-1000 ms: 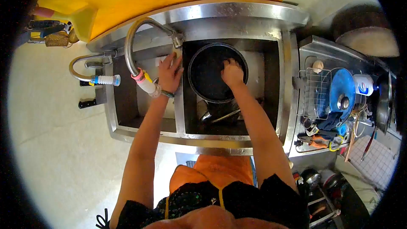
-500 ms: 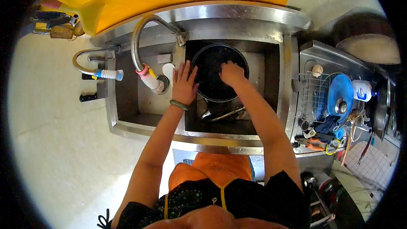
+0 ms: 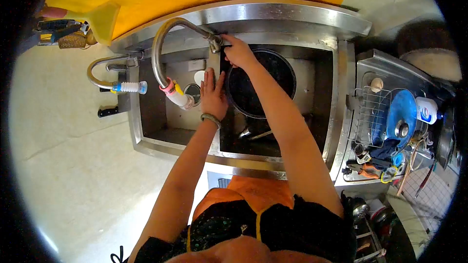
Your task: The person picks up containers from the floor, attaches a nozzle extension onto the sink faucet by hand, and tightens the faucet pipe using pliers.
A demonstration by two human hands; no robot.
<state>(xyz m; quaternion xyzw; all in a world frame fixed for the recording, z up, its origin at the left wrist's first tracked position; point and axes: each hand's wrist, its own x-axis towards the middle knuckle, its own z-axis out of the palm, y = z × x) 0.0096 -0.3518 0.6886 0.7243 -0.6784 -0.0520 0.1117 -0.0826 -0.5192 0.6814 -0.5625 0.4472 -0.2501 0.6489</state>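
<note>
At the base of the curved steel faucet (image 3: pixel 158 44), my right hand (image 3: pixel 238 51) touches the handle with its index finger stretched out and the other fingers curled. My left hand (image 3: pixel 213 98), fingers spread, rests by the divider between the two basins and holds nothing. A round black pot (image 3: pixel 273 75) stands in the right basin, partly hidden by my right forearm. The faucet's pink and white spout (image 3: pixel 176 95) hangs over the left basin. A white round item (image 3: pixel 199 77) and a pale block (image 3: pixel 196 65) lie behind the drain there.
A smaller faucet (image 3: pixel 97 65) and a black-handled knife (image 3: pixel 108 112) are at the left edge. To the right stand a wire rack (image 3: pixel 368 117), a blue lid (image 3: pixel 397 112) and a white bottle (image 3: pixel 427 110). A metal handle (image 3: pixel 261 135) shows below the pot.
My right hand has left the inside of the pot and moved up to the faucet base. My left hand first moved from the left basin toward the divider, then stayed near it.
</note>
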